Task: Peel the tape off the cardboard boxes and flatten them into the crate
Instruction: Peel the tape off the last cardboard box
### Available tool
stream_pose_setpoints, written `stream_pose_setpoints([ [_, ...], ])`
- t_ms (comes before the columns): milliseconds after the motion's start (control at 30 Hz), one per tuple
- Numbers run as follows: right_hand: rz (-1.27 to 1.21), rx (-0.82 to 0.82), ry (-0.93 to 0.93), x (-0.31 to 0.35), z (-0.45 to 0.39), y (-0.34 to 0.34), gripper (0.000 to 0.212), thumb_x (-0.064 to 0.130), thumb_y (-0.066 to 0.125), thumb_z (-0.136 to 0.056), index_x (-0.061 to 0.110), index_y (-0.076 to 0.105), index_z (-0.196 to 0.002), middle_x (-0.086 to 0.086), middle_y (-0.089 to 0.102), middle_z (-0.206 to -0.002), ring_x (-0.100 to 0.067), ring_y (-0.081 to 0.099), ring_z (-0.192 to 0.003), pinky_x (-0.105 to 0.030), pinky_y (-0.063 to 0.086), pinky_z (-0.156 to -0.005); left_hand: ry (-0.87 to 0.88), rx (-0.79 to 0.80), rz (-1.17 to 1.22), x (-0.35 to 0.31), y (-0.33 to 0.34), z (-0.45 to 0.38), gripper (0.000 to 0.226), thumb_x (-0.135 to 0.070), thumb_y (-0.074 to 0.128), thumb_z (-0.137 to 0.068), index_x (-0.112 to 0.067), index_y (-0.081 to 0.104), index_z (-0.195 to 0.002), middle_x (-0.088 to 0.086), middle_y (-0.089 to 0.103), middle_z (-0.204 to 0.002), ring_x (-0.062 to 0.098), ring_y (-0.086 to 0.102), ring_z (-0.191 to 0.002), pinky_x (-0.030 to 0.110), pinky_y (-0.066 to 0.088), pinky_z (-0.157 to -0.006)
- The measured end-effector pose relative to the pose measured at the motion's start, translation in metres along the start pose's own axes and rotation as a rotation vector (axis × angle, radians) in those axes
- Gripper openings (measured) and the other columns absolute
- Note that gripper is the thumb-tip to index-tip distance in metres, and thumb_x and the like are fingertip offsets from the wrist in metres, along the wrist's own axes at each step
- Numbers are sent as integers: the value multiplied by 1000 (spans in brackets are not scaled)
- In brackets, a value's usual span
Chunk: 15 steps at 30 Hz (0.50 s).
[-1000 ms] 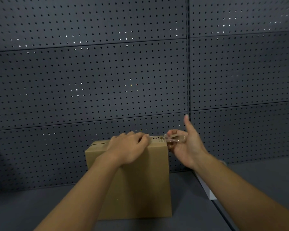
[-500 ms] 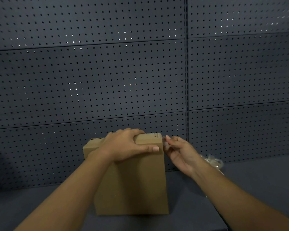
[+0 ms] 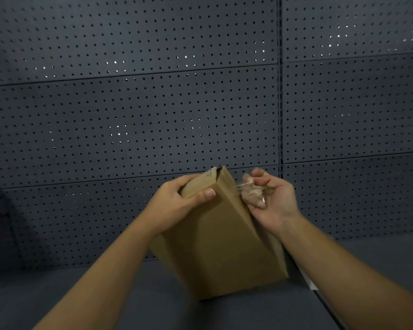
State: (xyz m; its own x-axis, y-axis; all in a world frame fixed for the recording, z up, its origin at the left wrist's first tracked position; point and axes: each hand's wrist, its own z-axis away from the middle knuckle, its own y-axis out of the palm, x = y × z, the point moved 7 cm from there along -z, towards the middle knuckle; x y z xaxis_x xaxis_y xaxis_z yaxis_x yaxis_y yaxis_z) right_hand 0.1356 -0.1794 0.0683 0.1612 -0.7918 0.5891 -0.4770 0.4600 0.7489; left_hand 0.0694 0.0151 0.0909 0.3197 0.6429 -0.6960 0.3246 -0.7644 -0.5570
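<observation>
While the left hand point(image 3: 177, 206) grips the tilted cardboard box point(image 3: 219, 246), the right hand point(image 3: 270, 198) pinches clear tape point(image 3: 250, 194).

My box point(image 3: 224, 246) is matt brown cardboard; the tape point(image 3: 253, 195) is clear glossy plastic; the pegboard point(image 3: 134, 103) looks matt dark metal.

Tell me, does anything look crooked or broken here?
Yes. The cardboard box leans sideways, held by the left hand. Its top corner gapes open, and the right hand grips crumpled clear tape still stretching to it.
</observation>
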Motion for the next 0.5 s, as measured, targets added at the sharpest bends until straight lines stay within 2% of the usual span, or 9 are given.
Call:
stream_pose_setpoints([
  [67, -46, -15, -12, 10, -3, 7, 14, 3, 40, -77, 15, 47, -75, 0, 41, -69, -10, 28, -56, -20, 19, -48, -10, -54, 67, 1, -6, 2, 57, -79, 58, -78, -48, 57, -125, -22, 66, -112, -4, 67, -93, 17, 48, -74],
  [167, 75, -39, -41, 30, -9, 15, 10, 7, 42, -76, 16, 46, -75, 2, 38, -67, -10, 24, -56, -22, 16, -44, -66, -176, 223, 22, -17, 7, 54, -80, 50, -84, -44, 59, -124, -19, 65, -115, -1, 61, -101, 22, 44, -78],
  [267, 560, -48, -56, 33, -16, 20, 7, 14, 55, -88, 9, 58, -91, -1, 46, -74, -12, 39, -57, -24, 32, -48, -85, -167, 243, 41, -13, 16, 64, -87, 48, -81, -44, 57, -129, -19, 63, -118, -1, 59, -105, 23, 45, -81],
  [333, 796, -45, -81, 27, -22, 22, 11, 14, 62, -92, 5, 62, -98, -5, 51, -78, -18, 48, -61, -31, 41, -54, -116, -153, 285, 54, -5, 20, 53, -79, 45, -90, -43, 57, -128, -15, 63, -120, 5, 60, -108, 27, 48, -86],
  [400, 941, -68, -104, 22, -27, 21, 8, 6, 66, -92, 0, 66, -99, -9, 57, -80, -21, 57, -64, -36, 53, -61, -173, -136, 338, 70, 2, 25, 53, -78, 41, -89, -45, 57, -126, -13, 64, -123, 10, 61, -114, 31, 48, -89],
  [500, 984, -108, -83, 14, -29, 9, 9, -3, 71, -88, 4, 71, -95, -12, 66, -85, -21, 66, -66, -38, 62, -78, -274, -47, 391, 94, 12, 34, 66, -95, 39, -79, -55, 53, -130, -17, 62, -131, 8, 60, -121, 39, 47, -102],
])
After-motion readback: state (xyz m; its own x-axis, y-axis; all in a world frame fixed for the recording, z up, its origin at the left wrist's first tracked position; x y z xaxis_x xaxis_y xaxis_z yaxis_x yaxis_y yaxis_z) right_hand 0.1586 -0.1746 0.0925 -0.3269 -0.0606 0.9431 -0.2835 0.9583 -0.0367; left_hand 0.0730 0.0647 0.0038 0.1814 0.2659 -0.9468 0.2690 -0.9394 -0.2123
